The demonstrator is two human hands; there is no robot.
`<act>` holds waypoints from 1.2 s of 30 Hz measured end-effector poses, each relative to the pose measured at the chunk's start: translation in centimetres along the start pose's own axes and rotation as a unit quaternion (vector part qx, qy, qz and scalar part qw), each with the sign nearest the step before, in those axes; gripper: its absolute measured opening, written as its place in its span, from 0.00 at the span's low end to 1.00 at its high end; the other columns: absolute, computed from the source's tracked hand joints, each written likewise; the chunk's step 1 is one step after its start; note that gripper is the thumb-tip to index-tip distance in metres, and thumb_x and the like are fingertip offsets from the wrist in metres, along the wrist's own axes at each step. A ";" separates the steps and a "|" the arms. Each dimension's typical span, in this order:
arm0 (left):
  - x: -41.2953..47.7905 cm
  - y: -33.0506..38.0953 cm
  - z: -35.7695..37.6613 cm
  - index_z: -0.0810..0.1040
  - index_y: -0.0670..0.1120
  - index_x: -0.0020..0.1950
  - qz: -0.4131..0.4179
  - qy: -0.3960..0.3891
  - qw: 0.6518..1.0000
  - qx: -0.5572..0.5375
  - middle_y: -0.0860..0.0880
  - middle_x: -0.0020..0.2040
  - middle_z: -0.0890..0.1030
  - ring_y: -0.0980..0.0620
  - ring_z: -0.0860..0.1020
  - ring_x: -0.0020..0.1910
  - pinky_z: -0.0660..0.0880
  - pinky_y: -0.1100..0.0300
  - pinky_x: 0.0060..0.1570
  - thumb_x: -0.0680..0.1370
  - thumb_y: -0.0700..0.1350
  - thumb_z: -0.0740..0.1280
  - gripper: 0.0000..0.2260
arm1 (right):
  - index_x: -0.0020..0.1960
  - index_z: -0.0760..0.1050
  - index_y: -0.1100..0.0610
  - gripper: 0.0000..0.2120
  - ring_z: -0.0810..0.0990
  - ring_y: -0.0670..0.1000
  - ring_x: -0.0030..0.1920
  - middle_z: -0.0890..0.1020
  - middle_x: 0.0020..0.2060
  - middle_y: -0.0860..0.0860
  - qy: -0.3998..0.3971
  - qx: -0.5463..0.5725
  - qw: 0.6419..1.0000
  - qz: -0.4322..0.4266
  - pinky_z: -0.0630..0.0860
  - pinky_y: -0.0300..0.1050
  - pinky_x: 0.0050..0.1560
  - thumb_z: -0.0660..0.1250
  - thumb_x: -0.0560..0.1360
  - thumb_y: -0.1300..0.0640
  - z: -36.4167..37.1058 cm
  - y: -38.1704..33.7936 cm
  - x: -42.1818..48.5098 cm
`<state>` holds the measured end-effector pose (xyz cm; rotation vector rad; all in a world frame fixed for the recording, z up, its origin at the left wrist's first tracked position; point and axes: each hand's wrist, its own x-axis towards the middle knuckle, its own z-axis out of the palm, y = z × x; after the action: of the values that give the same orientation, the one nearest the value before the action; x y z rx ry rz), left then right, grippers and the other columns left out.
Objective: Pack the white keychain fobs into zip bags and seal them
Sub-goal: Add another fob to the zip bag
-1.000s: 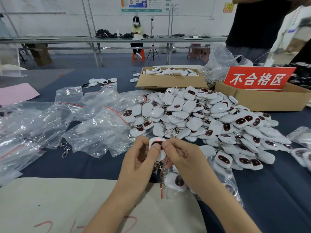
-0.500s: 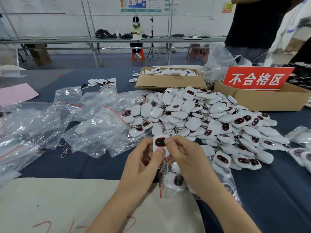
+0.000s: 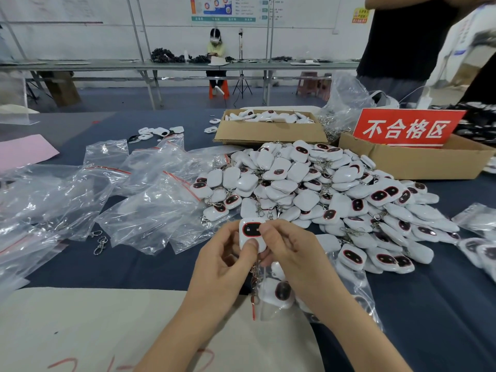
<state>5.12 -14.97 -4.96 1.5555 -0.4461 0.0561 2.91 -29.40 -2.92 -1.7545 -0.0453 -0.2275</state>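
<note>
A white keychain fob [image 3: 251,233] with a black, red-rimmed window is held upright between both hands. My left hand [image 3: 222,264] pinches its lower part with the thumb. My right hand [image 3: 290,253] pinches its right edge. Its metal chain [image 3: 255,280] hangs down at the mouth of a clear zip bag [image 3: 279,296] lying under my hands, with another fob inside. A big heap of white fobs [image 3: 322,200] lies just beyond my hands. Several empty zip bags [image 3: 107,200] with red strips lie to the left.
Two cardboard boxes stand at the back: one [image 3: 268,130] with fobs, one [image 3: 416,162] bearing a red sign [image 3: 405,127]. Loose metal clips [image 3: 99,241] lie left of my hands. Filled bags [image 3: 477,237] sit at the right edge. A person [image 3: 402,41] stands at the back right.
The fob in my hands has risen a little and its black window now faces the camera more fully; the hands stay in the same place.
</note>
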 end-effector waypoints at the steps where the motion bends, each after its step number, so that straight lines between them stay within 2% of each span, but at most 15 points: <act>1: 0.0 0.0 0.0 0.81 0.53 0.59 0.000 0.001 1.000 -0.002 0.40 0.48 0.82 0.33 0.78 0.48 0.77 0.37 0.51 0.78 0.49 0.67 0.11 | 0.47 0.81 0.44 0.08 0.83 0.45 0.37 0.85 0.36 0.46 -0.002 0.005 1.000 0.000 0.77 0.35 0.40 0.64 0.81 0.51 0.0 0.0 0.0; 6: 0.2 0.2 -0.2 0.82 0.55 0.60 -0.008 0.000 1.000 -0.003 0.41 0.50 0.83 0.31 0.78 0.51 0.76 0.33 0.55 0.78 0.49 0.67 0.11 | 0.51 0.82 0.47 0.05 0.85 0.46 0.38 0.86 0.38 0.46 -0.011 0.023 1.000 0.006 0.78 0.34 0.41 0.67 0.80 0.52 0.0 0.1 0.2; 15: 0.1 0.3 -0.2 0.81 0.57 0.61 -0.014 -0.010 1.000 -0.003 0.37 0.51 0.82 0.32 0.78 0.53 0.77 0.35 0.56 0.78 0.50 0.67 0.12 | 0.53 0.82 0.47 0.06 0.85 0.45 0.39 0.86 0.39 0.46 -0.013 0.023 1.000 0.001 0.78 0.34 0.42 0.67 0.80 0.53 -0.1 0.3 0.1; 18: 0.1 0.3 -0.1 0.82 0.57 0.61 0.001 -0.010 1.000 -0.002 0.41 0.48 0.83 0.35 0.80 0.50 0.79 0.43 0.52 0.79 0.51 0.67 0.11 | 0.51 0.82 0.46 0.06 0.85 0.44 0.39 0.86 0.38 0.45 -0.007 0.029 1.000 -0.004 0.77 0.32 0.42 0.67 0.80 0.53 -0.3 0.2 0.1; 20: 0.2 0.2 0.1 0.83 0.58 0.58 0.004 0.013 1.000 -0.014 0.46 0.46 0.85 0.44 0.83 0.47 0.80 0.54 0.48 0.77 0.51 0.69 0.11 | 0.52 0.82 0.47 0.06 0.85 0.44 0.40 0.86 0.40 0.45 -0.001 0.030 1.000 -0.006 0.77 0.31 0.42 0.67 0.80 0.54 -0.4 0.1 0.2; 22: 0.3 0.0 0.1 0.83 0.60 0.56 0.007 0.052 0.998 -0.019 0.51 0.45 0.86 0.54 0.84 0.44 0.78 0.66 0.45 0.76 0.50 0.71 0.10 | 0.55 0.80 0.46 0.06 0.85 0.44 0.45 0.86 0.45 0.44 -0.003 0.038 0.999 -0.009 0.80 0.36 0.48 0.67 0.80 0.55 -0.4 0.1 0.2; 23: 0.3 -0.1 0.1 0.83 0.61 0.54 0.015 0.069 0.997 -0.001 0.54 0.45 0.86 0.57 0.83 0.43 0.76 0.68 0.44 0.76 0.50 0.71 0.09 | 0.59 0.78 0.44 0.09 0.85 0.43 0.49 0.86 0.48 0.42 -0.007 0.040 0.999 -0.013 0.81 0.39 0.52 0.68 0.80 0.54 -0.4 0.1 0.2; 25: 0.2 -0.3 0.0 0.81 0.62 0.53 0.049 0.099 0.989 0.096 0.57 0.46 0.83 0.59 0.80 0.43 0.73 0.70 0.43 0.79 0.48 0.72 0.08 | 0.62 0.74 0.36 0.16 0.83 0.41 0.54 0.82 0.54 0.36 -0.006 0.029 0.999 -0.038 0.79 0.37 0.54 0.70 0.77 0.50 -0.4 0.0 0.1; 27: 0.1 -0.5 -0.1 0.80 0.63 0.54 0.096 0.105 0.969 0.203 0.59 0.47 0.79 0.57 0.78 0.46 0.70 0.70 0.44 0.80 0.49 0.69 0.08 | 0.57 0.77 0.35 0.12 0.83 0.41 0.52 0.83 0.51 0.37 -0.004 0.023 0.998 -0.065 0.78 0.33 0.50 0.70 0.77 0.51 -0.4 -0.4 0.0; 29: 0.0 -0.6 -0.1 0.80 0.64 0.55 0.126 0.105 0.951 0.261 0.60 0.47 0.75 0.58 0.77 0.47 0.69 0.71 0.45 0.79 0.51 0.68 0.09 | 0.50 0.82 0.41 0.11 0.84 0.40 0.48 0.86 0.44 0.40 0.006 0.038 0.996 -0.080 0.76 0.30 0.48 0.69 0.79 0.58 -0.3 -0.7 -0.2; 32: 0.0 -0.7 -0.4 0.80 0.61 0.55 0.149 0.117 0.943 0.272 0.61 0.47 0.74 0.61 0.76 0.46 0.68 0.73 0.46 0.78 0.53 0.67 0.07 | 0.44 0.82 0.46 0.15 0.84 0.39 0.49 0.86 0.45 0.39 0.016 0.065 0.995 -0.074 0.76 0.30 0.50 0.68 0.78 0.66 0.0 -0.6 -0.2; 36: 0.0 -0.3 -0.3 0.81 0.60 0.53 0.135 0.119 0.957 0.225 0.59 0.47 0.75 0.57 0.77 0.46 0.69 0.72 0.46 0.77 0.51 0.70 0.07 | 0.41 0.82 0.47 0.15 0.83 0.41 0.54 0.86 0.50 0.40 0.021 0.102 0.993 -0.059 0.78 0.36 0.57 0.68 0.78 0.66 0.2 -0.7 -0.3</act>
<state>5.31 -14.75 -5.22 1.8942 -0.4722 0.5866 2.55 -29.04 -2.28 -1.5440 -0.1365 -0.3344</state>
